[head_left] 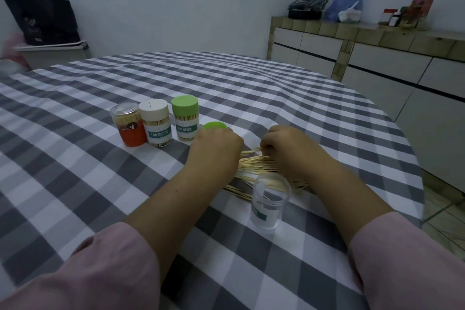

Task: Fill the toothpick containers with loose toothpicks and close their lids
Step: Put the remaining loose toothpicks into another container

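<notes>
A pile of loose toothpicks point(254, 167) lies on the checked tablecloth between my hands. My left hand point(216, 148) rests on the pile's left end, fingers curled down, the grip hidden. My right hand point(289, 148) curls its fingers over the pile's right part and gathers toothpicks. An open, clear container point(268, 200) with a teal label stands upright in front of the pile, nearly empty. A loose green lid point(214, 125) lies behind my left hand. Three filled, lidded containers stand behind: orange point(128, 124), white-lidded point(156, 122), green-lidded point(185, 118).
The round table point(100, 184) with its grey-and-white checked cloth drops off at the right. A tiled counter point(377, 40) with bags and boxes stands at the back right. A bin with a dark bag point(42, 20) is at the back left.
</notes>
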